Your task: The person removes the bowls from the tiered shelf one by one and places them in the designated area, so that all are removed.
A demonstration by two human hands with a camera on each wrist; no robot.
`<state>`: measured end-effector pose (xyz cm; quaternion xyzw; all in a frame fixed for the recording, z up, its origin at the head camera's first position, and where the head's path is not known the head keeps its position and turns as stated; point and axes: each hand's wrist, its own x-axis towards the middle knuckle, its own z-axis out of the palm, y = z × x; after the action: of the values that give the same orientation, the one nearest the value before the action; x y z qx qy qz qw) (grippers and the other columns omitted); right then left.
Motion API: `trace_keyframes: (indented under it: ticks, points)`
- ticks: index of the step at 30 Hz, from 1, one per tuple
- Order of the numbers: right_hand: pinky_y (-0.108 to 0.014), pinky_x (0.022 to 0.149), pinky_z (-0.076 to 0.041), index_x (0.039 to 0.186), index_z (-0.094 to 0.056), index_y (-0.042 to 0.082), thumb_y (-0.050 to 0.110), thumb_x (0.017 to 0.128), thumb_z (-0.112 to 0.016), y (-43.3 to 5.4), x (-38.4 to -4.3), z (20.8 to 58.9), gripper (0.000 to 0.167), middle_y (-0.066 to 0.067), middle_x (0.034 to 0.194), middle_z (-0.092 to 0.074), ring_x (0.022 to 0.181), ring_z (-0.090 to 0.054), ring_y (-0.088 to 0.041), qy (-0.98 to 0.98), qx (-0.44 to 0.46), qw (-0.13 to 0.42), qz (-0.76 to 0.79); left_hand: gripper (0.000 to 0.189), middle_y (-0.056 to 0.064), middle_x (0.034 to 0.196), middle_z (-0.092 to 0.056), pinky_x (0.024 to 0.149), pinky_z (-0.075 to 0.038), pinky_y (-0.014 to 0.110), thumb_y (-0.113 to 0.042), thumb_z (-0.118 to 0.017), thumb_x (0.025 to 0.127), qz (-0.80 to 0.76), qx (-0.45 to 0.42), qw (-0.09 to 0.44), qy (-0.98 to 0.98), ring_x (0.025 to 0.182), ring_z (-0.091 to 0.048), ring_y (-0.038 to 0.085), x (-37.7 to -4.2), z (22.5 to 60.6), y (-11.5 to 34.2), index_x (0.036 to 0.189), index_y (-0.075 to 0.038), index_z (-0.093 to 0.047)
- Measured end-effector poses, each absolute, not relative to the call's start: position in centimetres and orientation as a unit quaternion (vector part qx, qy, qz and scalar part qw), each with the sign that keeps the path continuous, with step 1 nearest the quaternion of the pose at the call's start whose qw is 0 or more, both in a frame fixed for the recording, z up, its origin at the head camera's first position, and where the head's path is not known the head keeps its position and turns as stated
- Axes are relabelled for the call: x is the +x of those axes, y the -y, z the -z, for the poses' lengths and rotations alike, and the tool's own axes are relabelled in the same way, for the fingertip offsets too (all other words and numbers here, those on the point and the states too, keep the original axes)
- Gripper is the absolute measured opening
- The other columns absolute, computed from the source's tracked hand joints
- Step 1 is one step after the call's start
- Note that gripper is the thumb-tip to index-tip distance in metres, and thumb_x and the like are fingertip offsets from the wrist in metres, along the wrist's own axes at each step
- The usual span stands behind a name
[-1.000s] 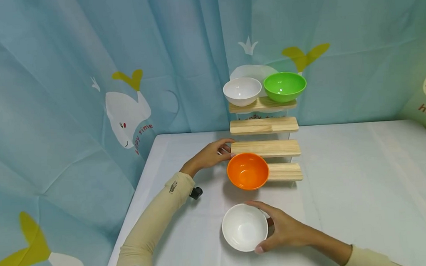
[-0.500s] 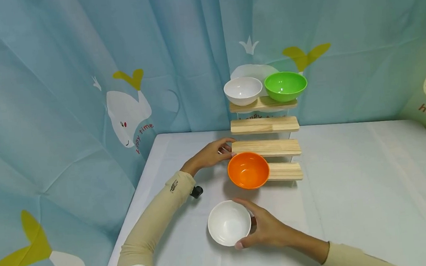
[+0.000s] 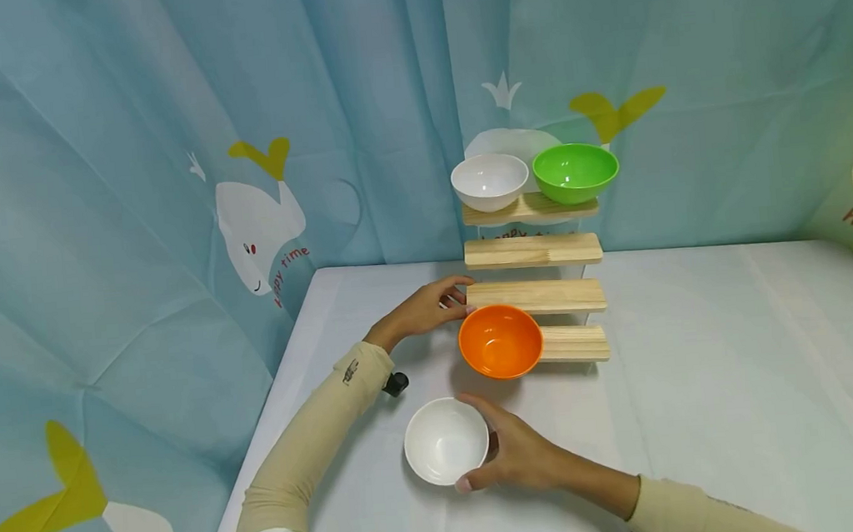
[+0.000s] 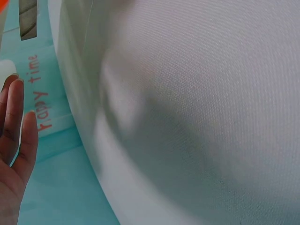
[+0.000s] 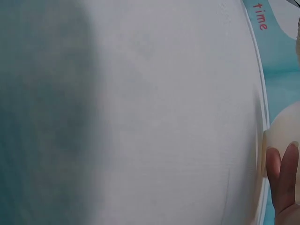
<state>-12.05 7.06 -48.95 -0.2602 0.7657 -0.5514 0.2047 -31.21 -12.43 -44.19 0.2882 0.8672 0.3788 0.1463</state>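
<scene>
1. Rack (image 3: pixel 533 251): one, with four wooden boards (image 3: pixel 549 295), standing on the tabletop (image 3: pixel 721 376).
2. Four bowls altogether: two white, one green, one orange.
3. Held white bowl (image 3: pixel 446 441): in front of the rack and left of its middle, mouth up; whether its base touches the tabletop, I cannot tell.
4. Right hand (image 3: pixel 507 449): holding that bowl, thumb and fingers spread around its right side.
5. Orange bowl (image 3: pixel 501 342): at the left end of the rack's lowest board, mouth up.
6. Left hand (image 3: pixel 428 307): at the rack's left side, fingertips by the third board from the top, thumb just beside the orange bowl; whether it grips the rack, I cannot tell.
7. Other white bowl (image 3: pixel 490 182) and green bowl (image 3: pixel 575 173): side by side on the rack's top board, white left, green right.
8. Two beige sleeves (image 3: pixel 320 441), one per arm, both in front of the rack.
9. Curtain (image 3: pixel 358 71): behind the rack, printed with whales.
</scene>
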Motion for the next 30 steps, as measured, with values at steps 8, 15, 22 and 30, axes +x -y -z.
trace_keyframes:
  ticks: [8,15,22,30]
  points:
    - [-0.028,0.084,-0.059,0.158,-0.020,0.004,0.019,0.076,-0.089,-7.1,-12.8,49.4,0.108,-0.023,0.150,-0.037,0.099,-0.067,-0.023,-0.720,-0.288,0.249,0.581,0.054,0.004,0.122,-0.064,0.091,-0.055,0.031,-0.038,-0.063,0.100,-0.377,0.291,0.152,-0.866,0.112,-0.063,0.019,-31.3,44.1,12.2,0.149,-0.023,-0.047]
    - [-0.031,0.078,-0.061,0.158,-0.022,0.006,0.016,0.076,-0.089,-6.9,-12.9,49.1,0.107,-0.024,0.154,-0.032,0.087,-0.069,-0.022,-0.702,-0.289,0.262,0.596,0.055,0.005,0.123,-0.064,0.091,-0.055,0.033,-0.039,-0.064,0.100,-0.370,0.291,0.151,-0.869,0.112,-0.064,0.020,-31.2,43.7,12.1,0.149,-0.022,-0.046]
    - [-0.029,0.080,-0.061,0.157,-0.022,0.004,0.015,0.075,-0.089,-6.5,-12.8,49.2,0.107,-0.022,0.149,-0.036,0.085,-0.069,-0.021,-0.699,-0.290,0.255,0.602,0.054,0.004,0.122,-0.064,0.091,-0.055,0.032,-0.039,-0.063,0.100,-0.367,0.290,0.150,-0.871,0.112,-0.063,0.019,-31.3,44.0,12.2,0.149,-0.023,-0.046]
    - [-0.029,0.080,-0.061,0.158,-0.021,0.007,0.012,0.077,-0.087,-6.3,-13.2,49.4,0.105,-0.020,0.150,-0.036,0.089,-0.069,-0.023,-0.696,-0.295,0.264,0.599,0.053,0.004,0.121,-0.064,0.091,-0.055,0.034,-0.038,-0.063,0.100,-0.365,0.281,0.148,-0.875,0.112,-0.063,0.020,-31.2,44.1,12.3,0.149,-0.024,-0.046]
